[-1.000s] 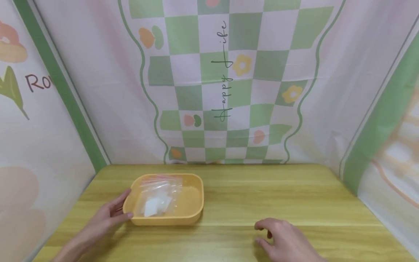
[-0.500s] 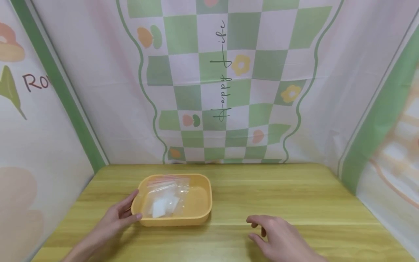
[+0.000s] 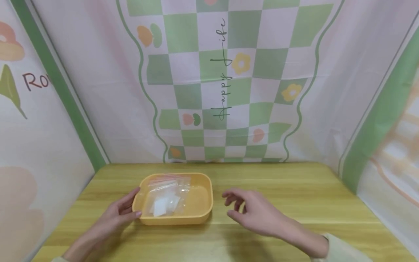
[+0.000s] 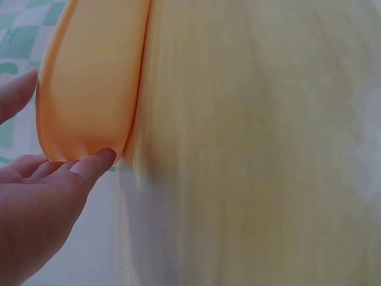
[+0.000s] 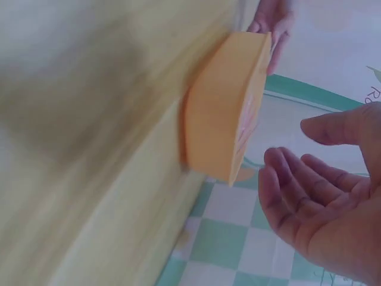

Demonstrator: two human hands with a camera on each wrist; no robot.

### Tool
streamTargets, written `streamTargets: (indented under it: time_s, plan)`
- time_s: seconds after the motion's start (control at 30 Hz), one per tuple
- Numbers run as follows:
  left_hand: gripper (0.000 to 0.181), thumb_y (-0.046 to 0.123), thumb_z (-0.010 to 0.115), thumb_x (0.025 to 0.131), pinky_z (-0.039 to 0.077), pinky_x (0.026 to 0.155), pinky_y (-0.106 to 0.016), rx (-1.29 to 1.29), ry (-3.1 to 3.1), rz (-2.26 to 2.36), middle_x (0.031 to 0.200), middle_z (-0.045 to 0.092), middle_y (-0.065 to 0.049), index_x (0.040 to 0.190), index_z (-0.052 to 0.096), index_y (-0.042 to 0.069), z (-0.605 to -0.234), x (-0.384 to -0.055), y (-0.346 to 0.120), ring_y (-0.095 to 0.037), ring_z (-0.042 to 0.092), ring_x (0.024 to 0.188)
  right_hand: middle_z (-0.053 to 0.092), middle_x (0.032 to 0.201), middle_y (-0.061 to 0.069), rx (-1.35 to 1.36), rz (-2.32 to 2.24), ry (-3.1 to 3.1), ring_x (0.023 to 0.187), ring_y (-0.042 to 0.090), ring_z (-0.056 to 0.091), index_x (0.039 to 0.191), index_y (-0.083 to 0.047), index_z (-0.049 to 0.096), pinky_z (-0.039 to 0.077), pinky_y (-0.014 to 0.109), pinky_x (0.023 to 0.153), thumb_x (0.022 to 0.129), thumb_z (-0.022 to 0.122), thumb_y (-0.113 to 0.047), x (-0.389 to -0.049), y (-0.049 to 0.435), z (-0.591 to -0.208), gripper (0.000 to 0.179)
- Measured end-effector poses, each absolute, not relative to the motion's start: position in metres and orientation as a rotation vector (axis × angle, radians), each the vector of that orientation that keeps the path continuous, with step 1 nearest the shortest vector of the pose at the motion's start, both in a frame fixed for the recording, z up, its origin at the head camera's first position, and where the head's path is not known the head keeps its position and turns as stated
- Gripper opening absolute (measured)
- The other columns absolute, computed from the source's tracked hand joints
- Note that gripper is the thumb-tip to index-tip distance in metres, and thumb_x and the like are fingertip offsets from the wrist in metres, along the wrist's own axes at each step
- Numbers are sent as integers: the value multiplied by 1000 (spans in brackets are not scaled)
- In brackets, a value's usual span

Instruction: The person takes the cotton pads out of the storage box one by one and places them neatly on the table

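Note:
A shallow yellow plastic tray [image 3: 199, 198] sits on the table, left of centre. Inside it lie several clear zip bags [image 3: 176, 185] with pinkish seal strips, and a white piece [image 3: 160, 206] shows in or among them. My left hand [image 3: 112, 220] holds the tray's left end, with the thumb at the rim and the fingers [image 4: 89, 170] against the outer end wall. My right hand [image 3: 255, 213] hovers to the right of the tray, apart from it. Its fingers are loosely bent and hold nothing. The bags' contents are hard to make out through the plastic.
The table [image 3: 294, 196] has a wood-grain top. Behind it hangs a cloth [image 3: 214, 72] with a green and white check pattern, and printed cloth panels stand at both sides.
My left hand has slid the tray to the right, mostly in the earlier half second. My right hand has moved left and forward towards the tray.

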State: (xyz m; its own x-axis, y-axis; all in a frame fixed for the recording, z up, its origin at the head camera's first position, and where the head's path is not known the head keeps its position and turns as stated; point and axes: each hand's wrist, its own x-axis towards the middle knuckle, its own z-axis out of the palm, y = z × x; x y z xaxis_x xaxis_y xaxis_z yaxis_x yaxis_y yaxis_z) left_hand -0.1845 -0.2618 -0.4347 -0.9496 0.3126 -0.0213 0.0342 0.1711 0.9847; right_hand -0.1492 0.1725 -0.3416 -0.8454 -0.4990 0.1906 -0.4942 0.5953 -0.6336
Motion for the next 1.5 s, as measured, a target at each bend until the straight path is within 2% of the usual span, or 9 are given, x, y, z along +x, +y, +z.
streamTargets:
  time_s: [0.13, 0.33, 0.6, 0.7, 0.87, 0.97, 1.27, 1.5]
  plan:
    - [91, 10, 73, 99, 48, 104, -22, 348, 2220, 1871, 169, 15, -29, 167, 13, -1, -436, -186, -263, -48, 32, 148, 72, 114, -2, -878, -1103, 2681, 95, 12, 66, 135, -8, 65, 58, 29, 76, 96, 74, -13, -171, 147, -330, 40]
    - [90, 7, 72, 99, 49, 104, -23, 382, 2207, 1896, 167, 16, -31, 166, 13, -3, -437, -188, -263, -51, 36, 146, 73, 120, 12, -989, -1037, 2546, 98, 20, 70, 138, -1, 62, 59, 33, 84, 96, 71, -9, -209, 109, -332, 44]
    - [88, 6, 70, 100, 48, 104, -23, 389, 2183, 1901, 168, 14, -30, 165, 11, -4, -435, -186, -260, -51, 33, 147, 74, 120, 16, -1036, -1004, 2440, 104, 30, 72, 139, 6, 58, 59, 27, 84, 90, 67, 4, -254, 78, -353, 50]
    - [88, 6, 69, 100, 48, 104, -22, 386, 2180, 1910, 168, 13, -30, 166, 11, -4, -434, -185, -260, -51, 31, 148, 74, 119, 19, -1032, -1030, 2407, 103, 29, 72, 138, 9, 57, 57, 25, 83, 85, 66, 8, -264, 69, -361, 53]
    - [88, 6, 69, 100, 47, 103, -21, 390, 2188, 1914, 169, 12, -29, 166, 12, -4, -434, -184, -262, -51, 30, 148, 74, 123, 18, -895, -1109, 2328, 81, 16, 67, 141, 7, 54, 51, 22, 60, 81, 64, 10, -270, 56, -375, 60]
    - [88, 5, 69, 100, 48, 104, -22, 403, 2186, 1909, 168, 11, -30, 165, 11, -5, -434, -184, -264, -52, 31, 147, 73, 125, 14, -787, -1145, 2304, 74, 13, 65, 143, 3, 54, 46, 23, 50, 83, 64, 11, -269, 50, -379, 61]
    - [90, 4, 69, 99, 48, 105, -23, 414, 2154, 1925, 168, 10, -31, 165, 9, -5, -433, -185, -263, -52, 32, 147, 74, 121, 16, -689, -1264, 2228, 83, 21, 73, 143, 5, 53, 47, 25, 52, 85, 67, 11, -267, 42, -384, 60]
    - [89, 4, 69, 99, 48, 105, -23, 437, 2157, 1925, 167, 10, -31, 164, 9, -6, -435, -186, -264, -53, 32, 146, 74, 117, 11, -621, -1413, 2148, 79, 16, 69, 142, 2, 56, 49, 24, 55, 85, 67, 9, -263, 36, -388, 59]
